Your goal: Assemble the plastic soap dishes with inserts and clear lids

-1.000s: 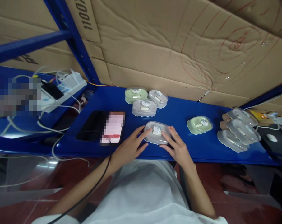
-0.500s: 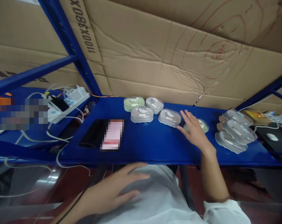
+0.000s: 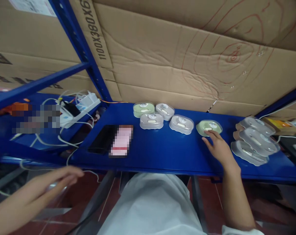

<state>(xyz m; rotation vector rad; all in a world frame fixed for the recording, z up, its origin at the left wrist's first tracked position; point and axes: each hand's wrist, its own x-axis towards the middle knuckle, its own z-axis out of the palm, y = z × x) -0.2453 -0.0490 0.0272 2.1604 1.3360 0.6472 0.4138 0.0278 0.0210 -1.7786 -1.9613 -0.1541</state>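
Observation:
My right hand [image 3: 219,148] rests on the blue shelf [image 3: 162,153] with fingers spread, fingertips touching the front of a green lidded case [image 3: 209,126]. To its left lie a grey case [image 3: 181,124], another grey case [image 3: 151,120], a third grey case [image 3: 164,110] and a second green case [image 3: 143,109]. My left hand [image 3: 46,187] hangs below the shelf at the lower left, fingers stretched out and a little blurred, holding nothing.
A stack of clear grey cases [image 3: 254,140] sits at the right. A dark phone [image 3: 111,140] lies on the shelf at the left. A power strip with white cables [image 3: 75,106] is further left. Cardboard [image 3: 187,58] backs the shelf. A blue upright [image 3: 81,49] stands at the left.
My right hand has moved right onto the green case, leaving the grey case in the row. My left hand has dropped off my lap to the lower left.

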